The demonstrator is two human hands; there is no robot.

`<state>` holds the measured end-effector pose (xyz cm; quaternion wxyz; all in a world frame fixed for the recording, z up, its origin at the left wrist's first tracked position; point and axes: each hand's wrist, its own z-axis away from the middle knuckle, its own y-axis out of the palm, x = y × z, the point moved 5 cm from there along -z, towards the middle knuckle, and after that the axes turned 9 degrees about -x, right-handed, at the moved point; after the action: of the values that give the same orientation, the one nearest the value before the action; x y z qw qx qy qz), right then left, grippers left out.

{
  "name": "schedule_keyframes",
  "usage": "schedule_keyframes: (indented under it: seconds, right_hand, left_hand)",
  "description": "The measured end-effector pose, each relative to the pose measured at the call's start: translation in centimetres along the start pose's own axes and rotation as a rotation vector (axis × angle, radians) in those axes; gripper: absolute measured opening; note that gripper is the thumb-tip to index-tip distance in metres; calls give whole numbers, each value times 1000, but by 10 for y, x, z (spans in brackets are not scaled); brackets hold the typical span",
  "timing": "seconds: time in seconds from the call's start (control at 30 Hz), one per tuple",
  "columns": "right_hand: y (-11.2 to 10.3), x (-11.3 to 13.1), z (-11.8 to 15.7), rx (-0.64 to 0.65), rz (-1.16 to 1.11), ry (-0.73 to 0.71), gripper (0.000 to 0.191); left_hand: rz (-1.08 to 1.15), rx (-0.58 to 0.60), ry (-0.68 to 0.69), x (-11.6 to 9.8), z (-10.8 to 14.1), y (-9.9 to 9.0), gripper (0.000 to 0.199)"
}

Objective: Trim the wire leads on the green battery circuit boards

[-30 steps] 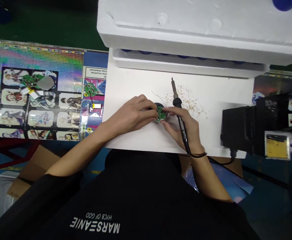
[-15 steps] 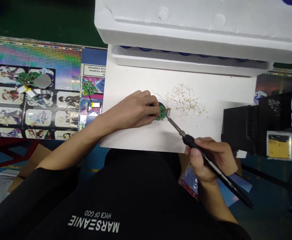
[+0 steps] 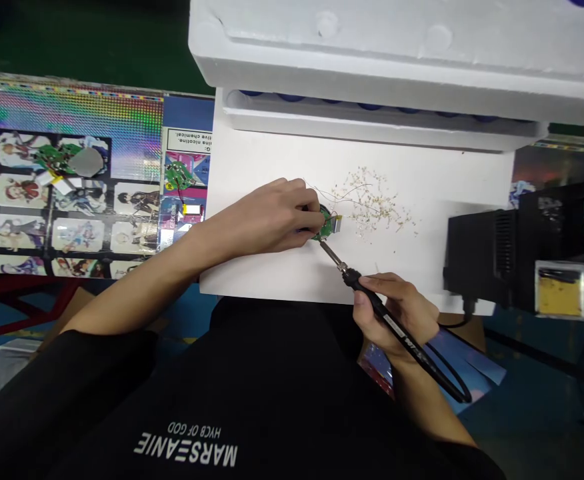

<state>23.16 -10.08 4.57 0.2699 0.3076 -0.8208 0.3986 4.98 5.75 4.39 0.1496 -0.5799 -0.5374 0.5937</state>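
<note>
My left hand (image 3: 272, 217) pinches a round green circuit board (image 3: 325, 223) at its left side, and its fingers hide part of the board. My right hand (image 3: 395, 313) grips a black-handled soldering iron (image 3: 407, 339) like a pen. The iron's metal tip reaches the board's lower edge, and I cannot tell if it touches. Thin wires (image 3: 337, 195) curve above the board, and a small yellow part (image 3: 338, 218) sits at its right edge. Pale solder scraps (image 3: 372, 200) lie scattered to the right.
The hands work over a white board (image 3: 447, 175), below a white foam box (image 3: 397, 53) holding blue cylinders. A black soldering station (image 3: 492, 257) and yellow sponge tray (image 3: 559, 290) stand right. Green circuit boards (image 3: 179, 177) lie on a printed sheet (image 3: 72, 113) at left.
My right hand has come forward and left, bringing the iron's tip from a short way off to the board's lower edge. My left hand still holds the board.
</note>
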Motion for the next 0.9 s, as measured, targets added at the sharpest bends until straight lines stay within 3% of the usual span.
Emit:
schedule_keyframes:
  seconds: [0.53,0.73,0.9]
  right_hand:
    - [2,8,-10,86,-8,-64,32]
    - [0,7,-10,39,19,38,23]
    - [-17,0,-4,-145,-12,-14,15]
  left_hand:
    - [-53,30,18,-5,-4,0,21]
    - [-62,52,31,-5,-6,-1,19]
    - [-54,47,30,-5,-6,-2,19]
